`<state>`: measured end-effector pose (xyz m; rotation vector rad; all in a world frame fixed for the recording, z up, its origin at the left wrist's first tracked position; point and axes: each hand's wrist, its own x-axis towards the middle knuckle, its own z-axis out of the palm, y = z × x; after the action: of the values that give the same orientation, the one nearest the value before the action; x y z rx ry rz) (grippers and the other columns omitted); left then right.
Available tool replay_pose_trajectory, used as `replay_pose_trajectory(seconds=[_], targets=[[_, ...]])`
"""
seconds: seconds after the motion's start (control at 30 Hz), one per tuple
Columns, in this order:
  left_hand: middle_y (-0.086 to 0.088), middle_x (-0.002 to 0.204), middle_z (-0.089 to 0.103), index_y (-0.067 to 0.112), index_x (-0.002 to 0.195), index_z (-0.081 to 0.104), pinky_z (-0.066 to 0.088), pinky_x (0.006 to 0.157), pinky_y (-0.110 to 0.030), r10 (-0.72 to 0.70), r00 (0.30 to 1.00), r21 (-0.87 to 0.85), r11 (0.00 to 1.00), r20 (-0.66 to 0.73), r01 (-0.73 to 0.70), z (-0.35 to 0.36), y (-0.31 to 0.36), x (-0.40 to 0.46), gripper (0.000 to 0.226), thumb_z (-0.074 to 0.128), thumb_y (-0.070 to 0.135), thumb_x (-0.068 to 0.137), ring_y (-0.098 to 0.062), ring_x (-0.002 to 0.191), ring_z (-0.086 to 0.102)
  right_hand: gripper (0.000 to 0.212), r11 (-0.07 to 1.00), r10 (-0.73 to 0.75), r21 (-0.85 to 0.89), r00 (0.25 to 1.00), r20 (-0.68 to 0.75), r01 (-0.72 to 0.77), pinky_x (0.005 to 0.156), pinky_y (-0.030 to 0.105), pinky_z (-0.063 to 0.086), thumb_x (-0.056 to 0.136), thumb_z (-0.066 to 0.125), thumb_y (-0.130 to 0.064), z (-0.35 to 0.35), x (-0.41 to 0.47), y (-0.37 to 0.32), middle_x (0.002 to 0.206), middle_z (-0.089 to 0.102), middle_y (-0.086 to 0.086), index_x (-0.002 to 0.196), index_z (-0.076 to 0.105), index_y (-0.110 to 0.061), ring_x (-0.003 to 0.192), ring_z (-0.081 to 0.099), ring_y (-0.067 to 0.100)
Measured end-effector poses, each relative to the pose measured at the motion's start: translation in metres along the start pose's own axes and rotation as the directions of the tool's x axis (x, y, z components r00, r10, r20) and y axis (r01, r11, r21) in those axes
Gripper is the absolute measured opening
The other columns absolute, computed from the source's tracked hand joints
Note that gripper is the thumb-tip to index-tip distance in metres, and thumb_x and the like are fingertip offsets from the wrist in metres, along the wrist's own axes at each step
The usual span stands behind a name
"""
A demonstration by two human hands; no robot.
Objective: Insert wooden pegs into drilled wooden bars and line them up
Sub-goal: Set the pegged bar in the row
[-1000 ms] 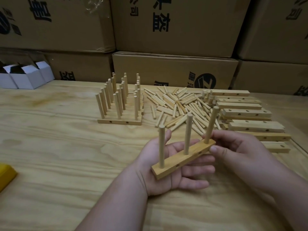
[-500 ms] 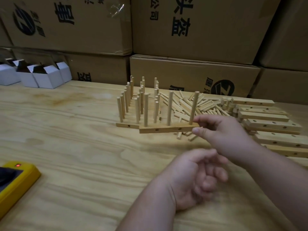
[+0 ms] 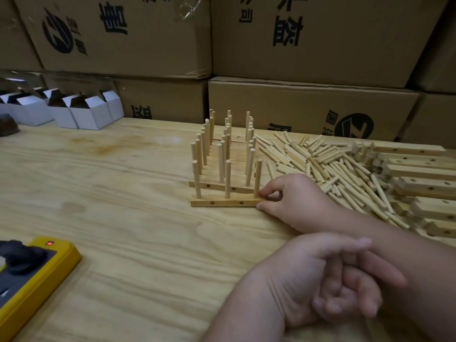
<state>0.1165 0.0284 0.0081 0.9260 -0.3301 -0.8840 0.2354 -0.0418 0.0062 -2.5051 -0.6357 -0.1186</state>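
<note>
A wooden bar (image 3: 223, 202) with three upright pegs lies on the table at the front of a row of several finished pegged bars (image 3: 223, 154). My right hand (image 3: 293, 201) pinches the bar's right end, fingers by the rightmost peg (image 3: 257, 177). My left hand (image 3: 328, 280) hovers low in front, palm up, fingers loosely curled, holding nothing. A heap of loose pegs (image 3: 328, 166) lies to the right of the row, and drilled bars (image 3: 424, 183) without pegs are stacked at the far right.
A yellow device (image 3: 37, 272) with a red light sits at the front left table edge. Small white open boxes (image 3: 81, 112) stand at the back left. Large cardboard cartons (image 3: 308, 107) wall off the back of the wooden table (image 3: 123, 193).
My right hand took the pegged bar out of my left palm, carried it left and forward, and set it down in front of the row. My left hand stayed behind, holding nothing.
</note>
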Motion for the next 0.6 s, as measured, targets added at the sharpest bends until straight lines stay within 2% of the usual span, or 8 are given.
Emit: replay_pose_trajectory(seconds=[0.1,0.2,0.3,0.43,0.6], targets=[[0.001,0.051,0.063,0.014,0.081,0.074,0.008,0.037,-0.023,0.011,1.000,-0.014,1.000,0.000,-0.011,-0.001,0.000,0.000,0.043,0.042,0.040,0.095,-0.002,0.028,0.039,0.017,0.992,-0.103,-0.074,0.995,-0.002,0.103,0.090,0.024,0.044,0.079,0.082,-0.037,0.000,0.005,0.000,0.097,0.068,-0.015,0.092,0.078,-0.026,0.097,0.057,0.006],[0.002,0.051,0.063,0.015,0.083,0.075,0.010,0.037,-0.024,0.017,1.000,-0.045,0.999,0.001,-0.017,-0.001,0.002,-0.001,0.043,0.044,0.042,0.094,-0.001,0.029,0.036,0.017,0.979,-0.169,-0.120,0.986,-0.009,0.167,0.092,0.029,0.045,0.083,0.077,-0.039,0.001,0.009,0.001,0.096,0.063,-0.016,0.093,0.078,-0.026,0.101,0.055,0.009],[0.002,0.052,0.063,0.015,0.083,0.075,0.011,0.037,-0.024,0.046,0.999,-0.051,0.998,0.027,-0.045,0.000,0.003,-0.002,0.036,0.053,0.043,0.088,0.000,0.029,0.036,0.016,0.970,-0.209,-0.131,0.978,-0.020,0.205,0.091,0.037,0.050,0.085,0.072,-0.040,0.005,0.011,0.000,0.095,0.063,-0.015,0.092,0.078,-0.027,0.100,0.055,0.010],[0.004,0.051,0.061,0.016,0.083,0.075,0.012,0.040,-0.022,0.082,0.996,-0.069,0.995,0.047,-0.078,0.002,0.005,-0.003,0.039,0.053,0.049,0.083,-0.002,0.033,0.035,0.014,0.974,-0.200,-0.121,0.979,-0.044,0.194,0.087,0.038,0.051,0.085,0.071,-0.044,0.010,0.016,-0.002,0.091,0.062,-0.015,0.085,0.076,-0.030,0.096,0.055,0.009],[0.004,0.047,0.057,0.017,0.081,0.075,0.032,0.042,-0.011,0.100,0.995,-0.083,0.992,-0.008,-0.100,0.002,0.006,-0.003,0.042,0.047,0.047,0.091,-0.006,0.036,0.037,0.016,0.972,-0.206,-0.136,0.975,-0.083,0.194,0.086,0.037,0.052,0.084,0.071,-0.043,0.015,0.017,-0.003,0.088,0.063,-0.013,0.080,0.074,-0.028,0.094,0.055,0.010]])
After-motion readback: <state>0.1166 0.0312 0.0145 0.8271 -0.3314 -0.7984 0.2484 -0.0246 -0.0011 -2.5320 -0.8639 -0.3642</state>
